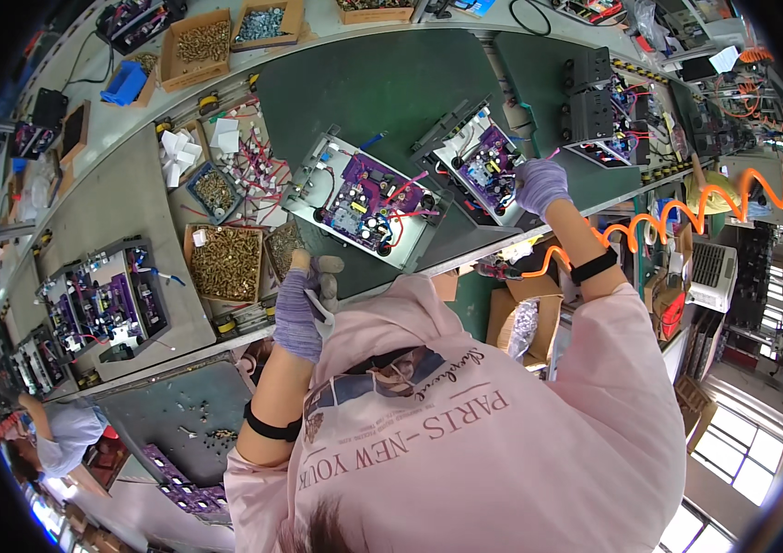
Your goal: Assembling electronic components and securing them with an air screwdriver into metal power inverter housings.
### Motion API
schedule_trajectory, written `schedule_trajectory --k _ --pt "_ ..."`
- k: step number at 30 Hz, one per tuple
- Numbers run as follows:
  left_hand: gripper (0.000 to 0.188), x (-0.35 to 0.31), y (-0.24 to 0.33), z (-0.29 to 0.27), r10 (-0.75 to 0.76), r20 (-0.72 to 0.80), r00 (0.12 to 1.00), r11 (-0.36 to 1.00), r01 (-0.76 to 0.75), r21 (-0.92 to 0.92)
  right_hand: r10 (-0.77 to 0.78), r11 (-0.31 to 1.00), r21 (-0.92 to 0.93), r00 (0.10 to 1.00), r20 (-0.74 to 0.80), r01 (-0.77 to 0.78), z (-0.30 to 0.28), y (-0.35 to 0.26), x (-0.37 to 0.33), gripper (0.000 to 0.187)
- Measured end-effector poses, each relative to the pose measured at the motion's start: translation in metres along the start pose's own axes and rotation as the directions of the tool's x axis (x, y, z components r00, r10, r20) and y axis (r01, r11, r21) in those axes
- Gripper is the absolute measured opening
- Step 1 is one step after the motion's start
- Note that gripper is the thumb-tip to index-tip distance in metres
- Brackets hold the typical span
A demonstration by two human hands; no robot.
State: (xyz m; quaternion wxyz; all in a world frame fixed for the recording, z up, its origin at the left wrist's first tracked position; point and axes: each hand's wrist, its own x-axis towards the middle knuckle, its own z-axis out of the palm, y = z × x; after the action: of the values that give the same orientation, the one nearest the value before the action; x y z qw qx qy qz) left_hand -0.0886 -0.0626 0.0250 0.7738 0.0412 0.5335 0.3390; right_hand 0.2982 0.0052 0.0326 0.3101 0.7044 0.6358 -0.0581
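My right hand [543, 184], in a purple knit glove, is closed at the right edge of a metal-framed unit [479, 164] with a purple circuit board; its fingertips are partly hidden against the unit. To the left lies a second unit [368, 198], a pale metal tray carrying a purple board with red wires. My left hand [304, 300], gloved in purple with grey fingertips, is raised close to my chest beside the bench edge. Its fingers are curled, and a small white piece shows by the palm; what it is I cannot make out.
Left of the units sit a box of brass screws [225, 263], a blue tray of small parts [213, 192] and loose red-and-white wires [248, 161]. More units stand at the right [599, 115] and left [105, 300]. An orange coiled hose [659, 221] crosses beside my right arm.
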Motion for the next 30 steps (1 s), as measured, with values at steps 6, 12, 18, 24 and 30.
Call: schedule_trajectory --k 6,12,18,24,30 --pt "0.047 0.010 0.003 0.007 -0.067 0.139 0.988 0.993 0.080 -0.092 -0.022 1.000 0.001 1.000 -0.017 0.022 0.009 -0.002 0.000 0.020" --pt "0.051 0.016 0.003 0.012 0.014 0.300 0.954 0.975 0.054 -0.216 0.018 0.998 0.060 0.997 -0.071 -0.014 0.016 -0.006 -0.002 0.020" --pt "0.051 0.013 0.009 0.023 0.074 0.432 0.899 0.902 0.125 -0.414 0.022 0.983 0.180 0.970 -0.242 0.023 0.041 -0.002 -0.007 0.023" --pt "0.054 0.007 0.007 0.021 0.111 0.442 0.890 0.881 0.117 -0.458 0.092 0.992 0.100 0.977 -0.190 -0.074 0.034 -0.005 -0.004 0.025" --pt "0.059 0.003 0.008 0.020 0.195 0.347 0.917 0.832 0.033 -0.553 0.091 0.996 0.056 0.915 -0.394 -0.075 -0.003 -0.035 -0.043 0.033"
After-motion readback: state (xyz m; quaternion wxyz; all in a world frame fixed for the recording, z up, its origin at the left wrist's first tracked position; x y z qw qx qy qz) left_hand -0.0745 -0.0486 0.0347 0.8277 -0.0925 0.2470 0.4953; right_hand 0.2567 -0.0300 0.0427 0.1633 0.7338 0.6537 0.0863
